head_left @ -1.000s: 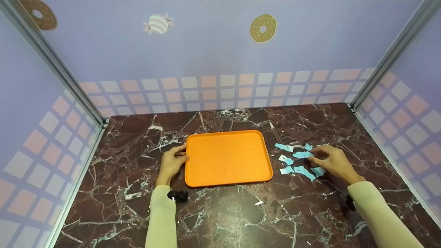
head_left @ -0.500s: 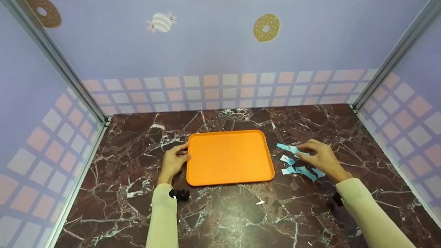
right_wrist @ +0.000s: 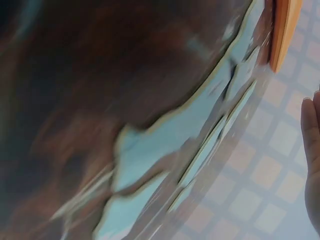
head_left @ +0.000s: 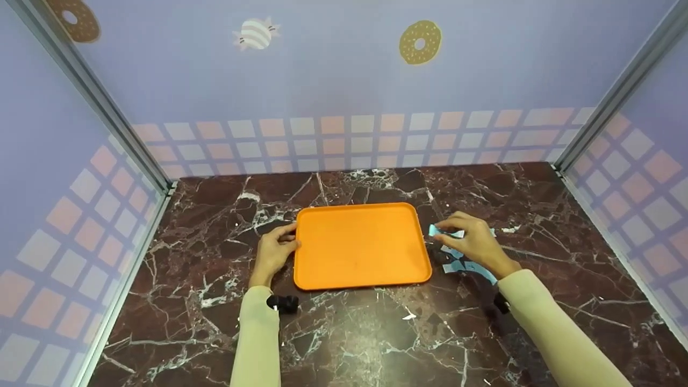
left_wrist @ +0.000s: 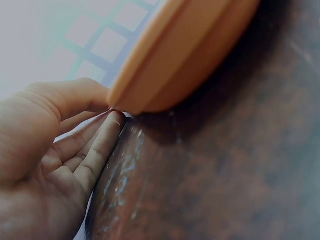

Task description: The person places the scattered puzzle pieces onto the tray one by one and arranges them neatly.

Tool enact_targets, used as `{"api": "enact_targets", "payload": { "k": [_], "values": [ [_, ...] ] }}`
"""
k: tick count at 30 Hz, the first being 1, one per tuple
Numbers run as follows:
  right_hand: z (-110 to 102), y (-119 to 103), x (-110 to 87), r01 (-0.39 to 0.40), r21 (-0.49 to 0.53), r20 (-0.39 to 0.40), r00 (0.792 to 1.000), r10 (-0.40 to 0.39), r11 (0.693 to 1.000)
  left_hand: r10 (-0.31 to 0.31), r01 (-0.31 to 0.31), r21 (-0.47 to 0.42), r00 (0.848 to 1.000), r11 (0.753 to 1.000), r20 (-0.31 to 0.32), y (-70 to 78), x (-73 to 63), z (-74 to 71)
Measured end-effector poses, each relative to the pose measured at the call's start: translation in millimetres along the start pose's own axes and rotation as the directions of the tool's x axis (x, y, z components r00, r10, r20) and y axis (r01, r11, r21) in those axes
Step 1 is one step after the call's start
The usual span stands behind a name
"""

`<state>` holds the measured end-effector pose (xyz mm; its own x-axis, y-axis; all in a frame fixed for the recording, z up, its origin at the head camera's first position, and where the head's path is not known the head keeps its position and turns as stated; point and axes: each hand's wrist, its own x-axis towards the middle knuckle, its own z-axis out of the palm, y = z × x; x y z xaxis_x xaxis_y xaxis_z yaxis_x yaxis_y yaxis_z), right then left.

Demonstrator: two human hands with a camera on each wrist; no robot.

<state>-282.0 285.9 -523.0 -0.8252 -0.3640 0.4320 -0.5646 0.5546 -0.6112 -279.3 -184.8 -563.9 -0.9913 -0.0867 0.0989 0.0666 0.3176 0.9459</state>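
An orange tray [head_left: 363,247] lies flat on the dark marbled table. At its left edge, my left hand [head_left: 272,252] holds the rim with thumb and fingertips; the left wrist view has these fingers [left_wrist: 102,142] low against the tray's outer side [left_wrist: 175,60]. My right hand [head_left: 468,236] hovers over several torn light-blue paper pieces [head_left: 467,267] to the right of the tray. In the right wrist view, the paper pieces [right_wrist: 170,130] lie spread on the table, and the partly visible right hand [right_wrist: 314,150] is raised apart from them, with nothing seen in it.
Purple walls [head_left: 344,70] with a checked band enclose the table at the back and both sides. A small white scrap [head_left: 409,316] lies in front of the tray, with tiny specks scattered around.
My right hand has moved left across the blue pieces, toward the tray. My left hand stays at the tray's left edge. The head view has shifted slightly.
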Motion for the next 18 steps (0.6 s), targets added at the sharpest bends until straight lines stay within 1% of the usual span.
{"api": "enact_targets", "payload": {
  "k": [3,8,12,18],
  "values": [
    [11,-5,9.4,0.044,0.009,0.001,0.999,-0.044,0.999,0.003,-0.003,-0.002,1.0,1.0,-0.008,-0.3,-1.7,-1.4],
    [26,-13,23.0,0.094,0.027,0.005,0.996,-0.094,0.995,0.011,-0.011,-0.001,1.0,1.0,-0.008,0.0,-0.2,-0.2],
    [39,-22,34.0,0.107,0.061,0.036,0.993,-0.109,0.992,0.008,-0.008,-0.003,1.0,1.0,-0.007,-0.7,-0.7,-0.6],
    [57,-39,45.9,0.129,0.065,0.073,0.988,-0.134,0.989,0.015,-0.015,-0.006,1.0,1.0,-0.016,-1.4,-1.0,-1.5]
  ]
}}
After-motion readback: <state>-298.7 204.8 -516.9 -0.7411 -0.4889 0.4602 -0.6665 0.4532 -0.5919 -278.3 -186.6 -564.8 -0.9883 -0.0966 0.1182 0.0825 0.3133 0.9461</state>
